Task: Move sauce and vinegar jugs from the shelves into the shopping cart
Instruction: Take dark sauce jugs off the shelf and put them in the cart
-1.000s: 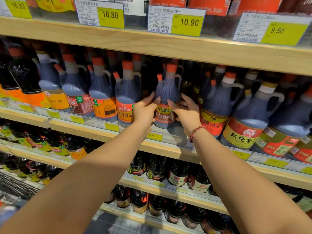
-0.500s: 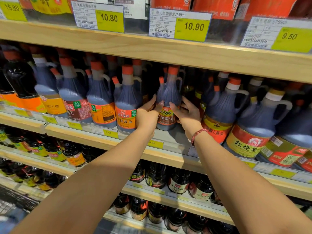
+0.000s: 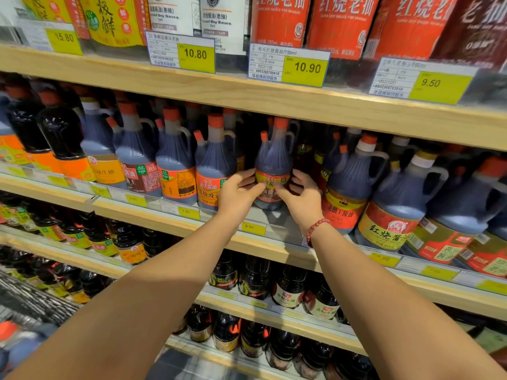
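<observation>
Dark soy sauce everywhere on this wooden shelf (image 3: 175, 229), rows of jugs with orange caps. Both arms are stretched out to one jug (image 3: 274, 160) standing upright on the middle shelf, about centre of the row. Left hand (image 3: 240, 194) is cupped against its left side and right hand (image 3: 301, 197) against its right side, fingers curled over the orange label, so the jug sits squeezed between the two palms. Bottom looks like it's on the shelf, though the motion blur makes that hard to call. Red bead bracelet (image 3: 315, 229) on the right wrist. Neighbouring jug (image 3: 215, 165) stands just beside the left hand. Yellow price tag (image 3: 304, 68) reading 10.90 hangs on the shelf above.
</observation>
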Demonstrator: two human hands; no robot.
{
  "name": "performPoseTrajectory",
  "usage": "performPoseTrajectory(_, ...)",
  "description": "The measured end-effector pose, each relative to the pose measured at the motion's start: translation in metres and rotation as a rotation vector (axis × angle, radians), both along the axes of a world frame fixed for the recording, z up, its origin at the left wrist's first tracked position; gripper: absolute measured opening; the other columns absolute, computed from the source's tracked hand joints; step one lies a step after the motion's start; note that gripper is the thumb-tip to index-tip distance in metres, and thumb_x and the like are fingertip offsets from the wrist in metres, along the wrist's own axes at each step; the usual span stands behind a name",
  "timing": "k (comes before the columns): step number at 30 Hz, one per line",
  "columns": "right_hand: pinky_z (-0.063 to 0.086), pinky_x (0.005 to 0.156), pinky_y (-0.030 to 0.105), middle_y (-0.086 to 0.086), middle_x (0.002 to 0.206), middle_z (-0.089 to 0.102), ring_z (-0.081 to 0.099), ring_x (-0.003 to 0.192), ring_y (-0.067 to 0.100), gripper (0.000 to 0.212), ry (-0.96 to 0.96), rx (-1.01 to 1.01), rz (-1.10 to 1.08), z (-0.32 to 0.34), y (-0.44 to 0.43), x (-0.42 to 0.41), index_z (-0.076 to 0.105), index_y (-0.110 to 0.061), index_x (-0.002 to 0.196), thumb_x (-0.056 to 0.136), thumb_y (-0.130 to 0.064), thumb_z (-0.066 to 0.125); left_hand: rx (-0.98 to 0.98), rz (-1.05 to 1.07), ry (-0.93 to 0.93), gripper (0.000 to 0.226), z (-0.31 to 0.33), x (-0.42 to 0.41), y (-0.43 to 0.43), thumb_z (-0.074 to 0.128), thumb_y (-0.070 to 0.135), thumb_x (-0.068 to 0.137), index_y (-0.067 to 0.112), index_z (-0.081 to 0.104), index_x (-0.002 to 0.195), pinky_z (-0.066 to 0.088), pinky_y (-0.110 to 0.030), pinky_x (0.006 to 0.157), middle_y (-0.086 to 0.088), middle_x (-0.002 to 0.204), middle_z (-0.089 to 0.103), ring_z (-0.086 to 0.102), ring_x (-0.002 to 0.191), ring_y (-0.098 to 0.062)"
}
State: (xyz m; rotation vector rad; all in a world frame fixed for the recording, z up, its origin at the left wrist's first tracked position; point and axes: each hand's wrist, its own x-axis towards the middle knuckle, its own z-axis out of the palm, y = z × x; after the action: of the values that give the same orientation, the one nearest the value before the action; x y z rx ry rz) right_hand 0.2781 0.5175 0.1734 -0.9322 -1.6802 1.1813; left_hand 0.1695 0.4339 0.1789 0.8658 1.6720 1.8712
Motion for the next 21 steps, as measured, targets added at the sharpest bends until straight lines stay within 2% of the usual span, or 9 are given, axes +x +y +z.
performPoseTrajectory(4,0.045,0.1,0.038,0.01,0.128,0.053,0.053,0.118,0.022,0.059,-0.028,0.019,0.041,0.012,-0.022,0.012,0.047,-0.008,0.131,0.079,-0.02,0.074,-0.027,0.008,0.015,0.037,0.012,0.009,-0.025,0.071,0.006,0.081,0.006,0.06,0.116,0.052,-0.012,0.075,-0.007,0.106,0.064,0.062,0.094,-0.01)
performPoseTrajectory(8,0.047,0.096,0.033,0.006,0.122,0.056,0.055,0.112,0.019,0.055,-0.064,0.021,0.077,0.019,-0.048,0.018,0.053,-0.012,0.124,0.076,-0.027,0.077,-0.06,0.027,0.006,0.037,0.023,0.013,-0.052,0.072,0.007,0.079,0.007,0.062,0.115,0.053,-0.021,0.081,-0.013,0.111,0.065,0.063,0.099,-0.015)
performPoseTrajectory(11,0.047,0.09,0.02,0.004,0.12,0.058,0.057,0.108,0.013,0.051,-0.023,0.001,0.145,0.028,-0.073,0.018,0.056,-0.012,0.121,0.076,-0.021,0.077,-0.078,0.076,-0.01,0.034,0.029,0.013,-0.078,0.074,0.007,0.078,0.008,0.065,0.111,0.053,-0.03,0.088,-0.014,0.11,0.067,0.064,0.102,-0.019)
performPoseTrajectory(14,0.046,0.092,0.024,0.005,0.121,0.06,0.056,0.109,0.014,0.049,-0.003,0.019,0.226,0.031,-0.097,0.01,0.057,-0.012,0.12,0.076,-0.016,0.077,-0.077,0.118,0.0,0.033,0.029,0.008,-0.107,0.073,0.005,0.079,0.005,0.064,0.111,0.053,-0.032,0.091,-0.014,0.109,0.067,0.064,0.103,-0.021)
performPoseTrajectory(18,0.047,0.093,0.026,0.002,0.117,0.061,0.057,0.108,0.014,0.047,-0.002,0.019,0.333,0.027,-0.128,-0.013,0.058,-0.013,0.117,0.074,-0.015,0.078,-0.11,0.19,0.021,0.029,0.016,-0.013,-0.156,0.073,0.009,0.08,0.011,0.064,0.107,0.054,-0.021,0.086,-0.004,0.103,0.067,0.064,0.098,-0.013)
performPoseTrajectory(21,0.046,0.095,0.028,-0.002,0.117,0.06,0.056,0.111,0.012,0.046,-0.023,-0.008,0.412,0.021,-0.153,-0.036,0.058,-0.018,0.116,0.075,-0.019,0.078,-0.147,0.254,0.009,0.03,0.002,-0.037,-0.195,0.073,0.011,0.08,0.015,0.065,0.109,0.053,-0.028,0.089,-0.002,0.101,0.066,0.063,0.098,-0.013)
